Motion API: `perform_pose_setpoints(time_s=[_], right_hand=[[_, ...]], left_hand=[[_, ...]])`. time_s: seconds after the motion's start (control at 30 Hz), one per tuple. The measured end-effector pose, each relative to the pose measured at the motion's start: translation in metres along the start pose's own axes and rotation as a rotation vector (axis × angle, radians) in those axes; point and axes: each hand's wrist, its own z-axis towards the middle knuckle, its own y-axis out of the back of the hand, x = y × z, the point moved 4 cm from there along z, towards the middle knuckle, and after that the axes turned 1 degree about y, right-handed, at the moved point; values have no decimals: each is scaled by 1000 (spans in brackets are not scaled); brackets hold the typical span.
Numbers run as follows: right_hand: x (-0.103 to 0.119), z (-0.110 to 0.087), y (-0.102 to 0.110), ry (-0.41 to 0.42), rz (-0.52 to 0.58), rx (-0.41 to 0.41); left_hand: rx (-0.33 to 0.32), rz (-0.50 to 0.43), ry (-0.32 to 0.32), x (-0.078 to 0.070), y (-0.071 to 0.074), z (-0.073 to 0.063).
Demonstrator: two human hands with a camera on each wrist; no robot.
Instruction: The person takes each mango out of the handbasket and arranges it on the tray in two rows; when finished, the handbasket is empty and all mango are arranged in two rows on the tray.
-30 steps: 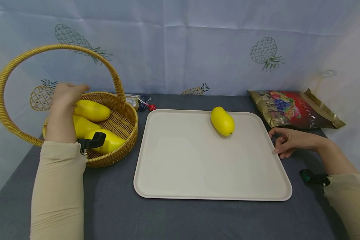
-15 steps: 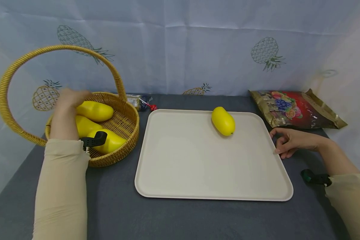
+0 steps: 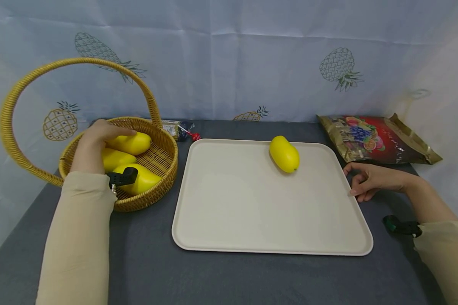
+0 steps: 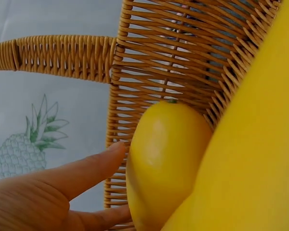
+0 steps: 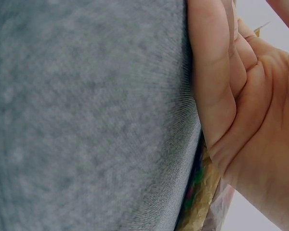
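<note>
In the head view, my left hand point(image 3: 95, 142) reaches into the wicker basket point(image 3: 171, 169) and covers the back end of the farthest smooth yellow fruit point(image 3: 139, 144). The left wrist view shows the thumb and a finger extended against the side of a yellow fruit point(image 4: 168, 159) with a small greenish stem end. A nearer yellow fruit point(image 4: 250, 168) fills the right of that view. My right hand point(image 3: 374, 180) lies at the right rim of the beige tray point(image 3: 252, 250), its fingers loosely bent and thumb tip at the rim. One yellow fruit point(image 3: 284, 154) lies near the tray's far edge.
Two more yellow fruits lie nearer in the basket, whose tall handle point(image 3: 13, 99) arches above the left forearm. A red and gold bag point(image 3: 378, 140) stands behind the right hand. Behind the basket are a dark packet point(image 3: 171, 129) and a red-wrapped lollipop point(image 3: 194, 136).
My left hand has lowered into the basket onto the farthest fruit, which has shifted slightly right. My right hand, the tray and its fruit stay essentially in place.
</note>
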Motion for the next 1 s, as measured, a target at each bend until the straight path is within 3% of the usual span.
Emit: perform_pose_setpoints(time_s=[0.23,0.6,0.83,1.0], right_hand=[[-1,0,0,-11,-7,-6],[0,0,0,-16,-6,-5],[0,0,0,-8,-10,-4],[1,0,0,-10,-15,-5]], left_hand=[[88,-5,-35,2,-4,5],[180,31,-115,0,-11,1],[140,42,-204,-4,-11,4],[111,11,-220,-4,-10,6]])
